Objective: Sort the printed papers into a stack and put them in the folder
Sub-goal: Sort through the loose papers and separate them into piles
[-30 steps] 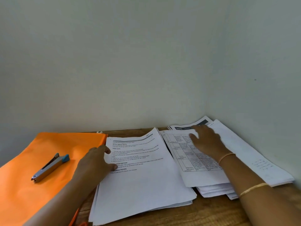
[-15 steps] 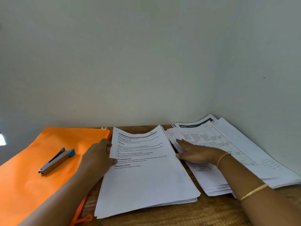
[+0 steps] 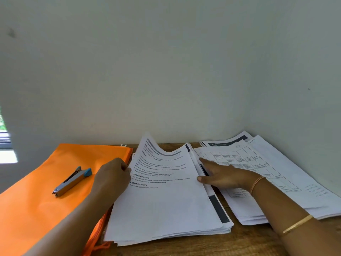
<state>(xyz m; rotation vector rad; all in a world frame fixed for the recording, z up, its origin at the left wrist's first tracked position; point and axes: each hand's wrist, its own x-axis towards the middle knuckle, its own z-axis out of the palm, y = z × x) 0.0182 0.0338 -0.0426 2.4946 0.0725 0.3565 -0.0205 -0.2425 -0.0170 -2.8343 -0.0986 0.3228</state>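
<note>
A thick stack of printed papers (image 3: 166,206) lies in the middle of the wooden desk, its top sheets bowed upward at the far end. My left hand (image 3: 112,174) grips the stack's left edge. My right hand (image 3: 219,174) holds the stack's right edge, thumb on top and fingers stretched along the side. A second, looser pile of papers with a printed table (image 3: 273,174) is spread out on the right, near the wall corner. The orange folder (image 3: 40,200) lies flat on the left.
A silver stapler with a blue end (image 3: 72,181) rests on the orange folder. Walls close off the desk (image 3: 203,244) at the back and on the right. An orange cord hangs from the folder's near corner (image 3: 100,246).
My right hand has left the right-hand pile and come to the middle stack's right edge. The stack's top sheets now bow upward between both hands.
</note>
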